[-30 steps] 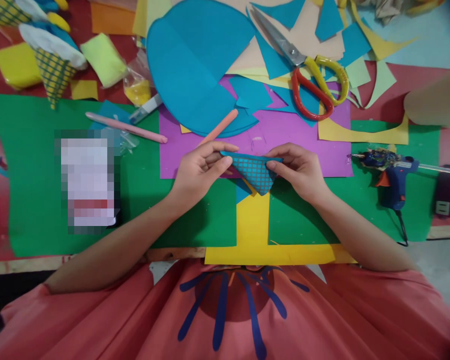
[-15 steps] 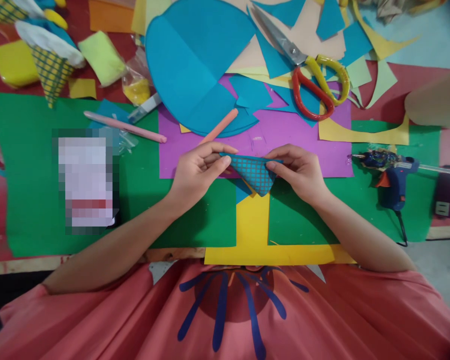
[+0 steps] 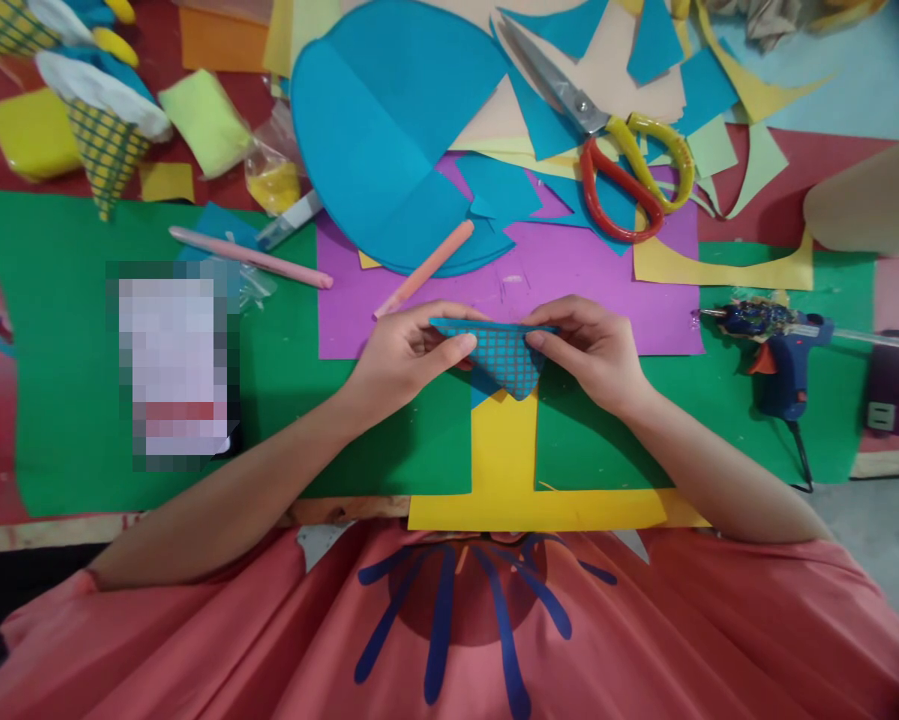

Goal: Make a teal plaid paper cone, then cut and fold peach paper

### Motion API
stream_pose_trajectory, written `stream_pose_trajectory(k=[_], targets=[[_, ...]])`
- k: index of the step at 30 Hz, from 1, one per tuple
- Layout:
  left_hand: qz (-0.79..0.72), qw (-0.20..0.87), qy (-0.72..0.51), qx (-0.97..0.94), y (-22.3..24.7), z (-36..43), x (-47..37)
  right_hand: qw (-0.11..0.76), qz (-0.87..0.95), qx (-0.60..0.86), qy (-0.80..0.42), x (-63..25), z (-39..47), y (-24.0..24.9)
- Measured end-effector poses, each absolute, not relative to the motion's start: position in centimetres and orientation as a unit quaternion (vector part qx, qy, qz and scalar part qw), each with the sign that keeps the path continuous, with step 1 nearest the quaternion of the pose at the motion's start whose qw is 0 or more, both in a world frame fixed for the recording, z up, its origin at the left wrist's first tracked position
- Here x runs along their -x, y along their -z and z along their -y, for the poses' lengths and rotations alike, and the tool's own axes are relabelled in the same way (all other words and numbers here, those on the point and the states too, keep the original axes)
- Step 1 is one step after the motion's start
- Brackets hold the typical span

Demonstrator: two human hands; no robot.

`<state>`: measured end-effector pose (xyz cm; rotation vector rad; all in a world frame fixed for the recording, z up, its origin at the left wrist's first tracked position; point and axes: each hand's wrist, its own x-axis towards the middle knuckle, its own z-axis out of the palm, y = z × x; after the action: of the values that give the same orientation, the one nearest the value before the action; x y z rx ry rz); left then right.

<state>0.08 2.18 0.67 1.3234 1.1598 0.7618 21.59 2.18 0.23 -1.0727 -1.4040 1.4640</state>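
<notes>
A grid-lined blue foam triangle (image 3: pixel 503 360) is over the near edge of the purple sheet (image 3: pixel 584 270), the grip of the left hand (image 3: pixel 411 355) and right hand (image 3: pixel 599 352) clamped near its upper corners, partly covering it. Marks (image 3: pixel 512 284) on that sheet are too faint to read; pixelation masks a phone-like slab (image 3: pixel 173 350), and a cream cylinder (image 3: pixel 869 195) runs off the right edge.

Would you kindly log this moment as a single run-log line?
left hand: pinching blue checked piece | right hand: pinching its other side | beyond: scissors on cut scraps | right side: glue gun on green sheet
</notes>
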Motion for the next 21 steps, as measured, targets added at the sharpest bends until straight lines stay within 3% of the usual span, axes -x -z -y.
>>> stream_pose_trajectory(k=[7,14,21], targets=[[-0.521,0.525,-0.405,-0.538,-0.69,-2.21,-0.07,0.482,0.557,0.469,-0.487,-21.88,-2.65,0.11],[-0.518,0.495,-0.404,-0.570,-1.16,-1.86,0.06,0.446,0.609,0.461,-0.466,-21.71,-2.69,-0.43],[-0.478,0.560,-0.396,-0.548,-0.54,-2.20,0.10,0.418,0.601,0.451,-0.511,-21.81,-2.65,-0.46]])
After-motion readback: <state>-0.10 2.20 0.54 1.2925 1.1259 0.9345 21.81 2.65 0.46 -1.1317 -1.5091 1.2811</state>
